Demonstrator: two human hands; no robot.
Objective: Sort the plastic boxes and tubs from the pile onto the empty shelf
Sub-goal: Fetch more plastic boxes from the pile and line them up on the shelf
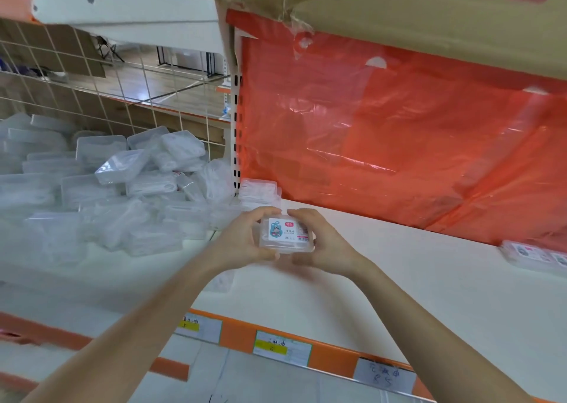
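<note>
A: Item: one clear plastic box (287, 235), held over the white shelf (399, 280) near its left end. Your left hand (242, 240) and right hand (319, 243) both grip it, fingers curled round its sides.

B: Label?

A: White sticker with a cartoon figure and a red logo; the print is too small to read.

B: Counts around you?

A: The pile of clear boxes (116, 187) on your left is too many to count. One small stack (259, 190) at the shelf's back corner. At least two labelled boxes (534, 255) at the right edge. Three price tags (282, 347) on the front rail, handwriting illegible.

Bare forearms (153, 310) lead to the left hand (242, 240) and right hand (322, 246).
</note>
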